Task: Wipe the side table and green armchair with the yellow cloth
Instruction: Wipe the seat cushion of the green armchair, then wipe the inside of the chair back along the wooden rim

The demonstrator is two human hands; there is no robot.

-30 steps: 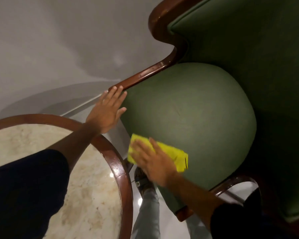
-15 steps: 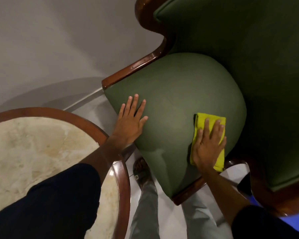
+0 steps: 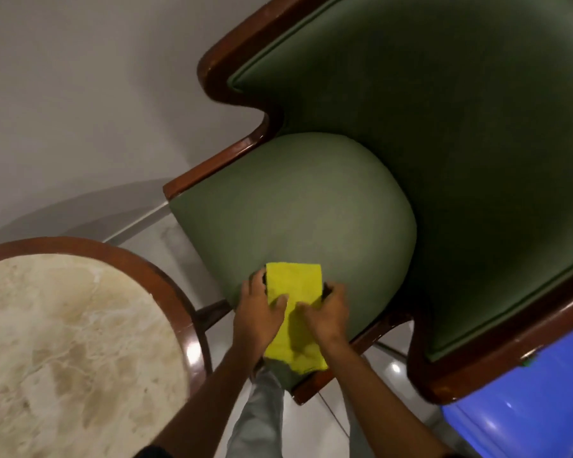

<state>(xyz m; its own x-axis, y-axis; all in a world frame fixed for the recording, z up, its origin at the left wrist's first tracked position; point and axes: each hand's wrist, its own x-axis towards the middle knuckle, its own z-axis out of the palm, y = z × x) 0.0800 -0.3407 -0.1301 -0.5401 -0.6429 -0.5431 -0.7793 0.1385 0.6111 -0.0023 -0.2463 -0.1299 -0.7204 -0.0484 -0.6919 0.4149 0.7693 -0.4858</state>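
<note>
The green armchair [image 3: 311, 200] with its dark wooden frame fills the upper right; its rounded padded arm bulges toward me. The yellow cloth [image 3: 293, 292] hangs flat against the front of that arm. My left hand [image 3: 258, 312] grips the cloth's left edge and my right hand [image 3: 328, 312] grips its right edge, thumbs on the front face. The round side table [image 3: 166, 285], marble-topped with a brown wooden rim, sits at the lower left, apart from both hands.
A grey wall rises behind the chair and table. A shiny blue object [image 3: 526, 408] stands at the lower right beside the chair frame. My legs and a sandalled foot [image 3: 262, 408] stand on the pale glossy floor between table and chair.
The cloth has shifted left from the arm's right side to its front centre. My left hand left the upholstery and took hold of the cloth beside my right hand.
</note>
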